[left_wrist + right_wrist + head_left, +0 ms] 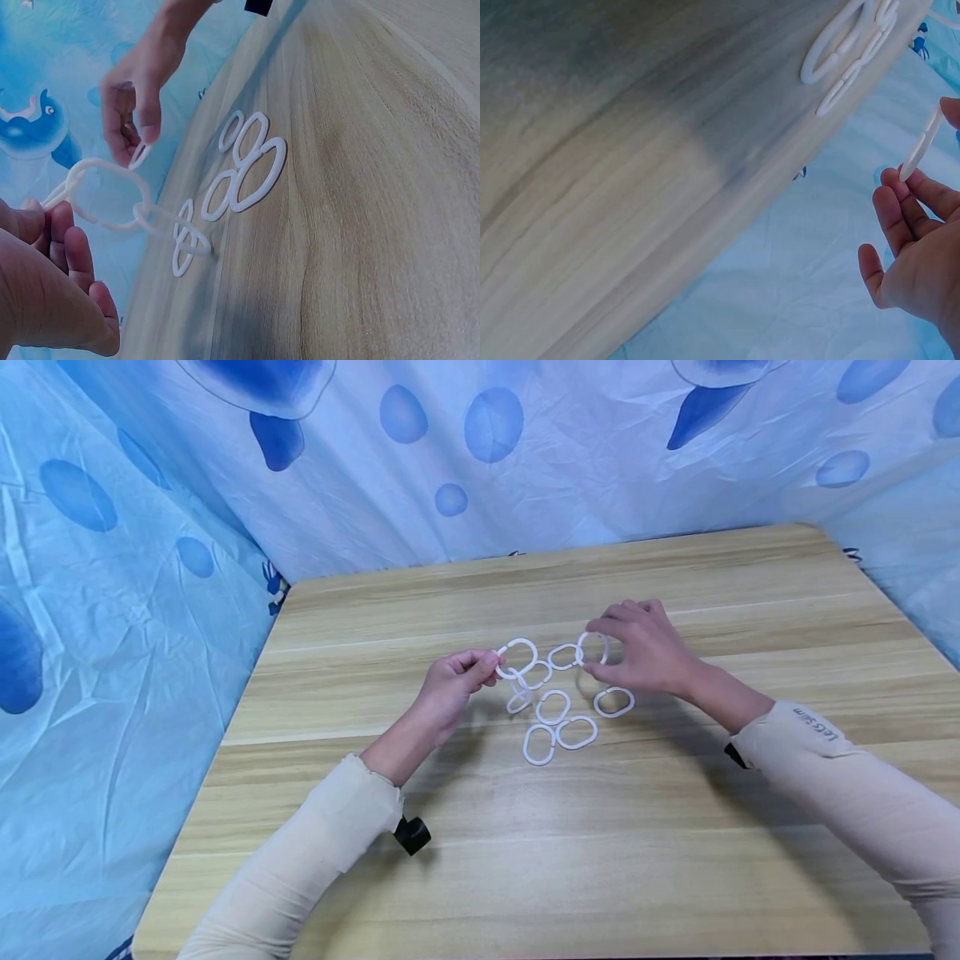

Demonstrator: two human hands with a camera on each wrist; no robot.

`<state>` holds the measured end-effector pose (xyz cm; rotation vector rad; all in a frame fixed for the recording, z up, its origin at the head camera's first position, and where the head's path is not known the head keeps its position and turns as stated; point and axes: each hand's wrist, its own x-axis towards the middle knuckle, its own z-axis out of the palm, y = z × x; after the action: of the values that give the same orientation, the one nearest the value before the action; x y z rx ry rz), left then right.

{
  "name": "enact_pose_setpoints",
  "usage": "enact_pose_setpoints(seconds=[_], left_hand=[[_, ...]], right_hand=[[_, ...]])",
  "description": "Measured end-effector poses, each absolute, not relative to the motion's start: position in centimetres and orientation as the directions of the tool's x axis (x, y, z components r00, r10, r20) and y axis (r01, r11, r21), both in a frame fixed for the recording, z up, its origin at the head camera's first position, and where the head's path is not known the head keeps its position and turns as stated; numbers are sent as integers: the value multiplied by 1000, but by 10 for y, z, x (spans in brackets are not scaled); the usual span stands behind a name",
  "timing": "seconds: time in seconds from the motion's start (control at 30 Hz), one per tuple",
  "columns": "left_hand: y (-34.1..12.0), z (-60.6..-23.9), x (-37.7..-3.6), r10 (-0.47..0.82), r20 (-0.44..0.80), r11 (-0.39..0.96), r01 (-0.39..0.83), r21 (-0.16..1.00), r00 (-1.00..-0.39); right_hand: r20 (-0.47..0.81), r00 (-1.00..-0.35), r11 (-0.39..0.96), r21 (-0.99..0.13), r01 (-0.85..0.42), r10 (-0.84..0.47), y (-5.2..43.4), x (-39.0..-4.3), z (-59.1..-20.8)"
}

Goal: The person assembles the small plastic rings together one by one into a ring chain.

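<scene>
My left hand (453,685) pinches a white plastic curtain ring (523,641), oval with a small gap in its side, between thumb and fingers. Another ring (187,234) hangs linked from it, down by the table in the left wrist view. My right hand (641,647) holds a single curtain ring (922,146) by its edges, thumb on one side and fingertips on the other, above the tabletop. In the head view this ring overlaps a flat-lying ring (551,649).
Several more white rings lie on the wooden table (480,877) between and in front of the hands, among them a ring (540,764) nearest me and another ring (632,702) below the right hand. A blue patterned curtain (375,502) surrounds the table's back and left side.
</scene>
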<state>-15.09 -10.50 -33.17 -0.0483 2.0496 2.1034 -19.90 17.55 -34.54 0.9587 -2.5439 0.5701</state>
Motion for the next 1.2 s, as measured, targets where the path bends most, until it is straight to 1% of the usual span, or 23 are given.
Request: enact_pose_setpoints(seconds=[0.17,0.4,0.7,0.9,1.2], left_hand=[[-104,-332,-151,132,-163,-9,-165,986,-978],[-104,-334,-151,134,-152,-1,-154,988,-979],[-103,-332,-150,140,-153,12,-153,988,-978],[-103,-331,-150,138,-178,38,-174,984,-974],[-103,-330,-150,147,-170,40,-165,985,-974]], right_hand=[[491,-685,670,-243,-702,-539,175,-199,-343],[516,-674,647,-270,-713,-528,172,-197,-337],[579,-614,581,-274,-766,-536,161,-196,-323],[581,-592,549,-276,-789,-559,151,-192,-314],[593,-550,496,-272,-824,-588,140,-189,-310]])
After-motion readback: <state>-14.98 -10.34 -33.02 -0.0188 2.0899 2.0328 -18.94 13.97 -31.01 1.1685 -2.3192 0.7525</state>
